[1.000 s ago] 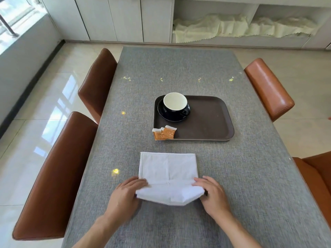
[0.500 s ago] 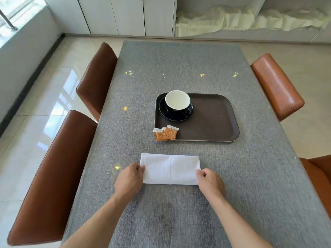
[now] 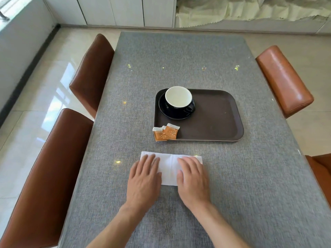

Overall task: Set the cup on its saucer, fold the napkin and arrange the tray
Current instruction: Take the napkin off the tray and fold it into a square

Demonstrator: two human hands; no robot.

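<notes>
A white napkin (image 3: 169, 169), folded into a long rectangle, lies on the grey table in front of the tray. My left hand (image 3: 144, 179) rests flat on its left half, fingers spread. My right hand (image 3: 192, 179) lies flat on its right half. A black cup with a white inside (image 3: 178, 99) stands on its black saucer (image 3: 164, 111) in the far left corner of the dark brown tray (image 3: 215, 120). Orange sugar packets (image 3: 165, 134) lean over the tray's near left corner.
Brown leather chairs stand on both sides: two on the left (image 3: 91, 68) (image 3: 48, 176), one on the right (image 3: 283, 79), another at the right edge (image 3: 322, 170). The grey table (image 3: 179, 56) stretches far beyond the tray. White cabinets line the back wall.
The napkin's near half was folded over to the far edge, halving it into a strip. Both hands then moved from pinching its ends to pressing flat on top of it.
</notes>
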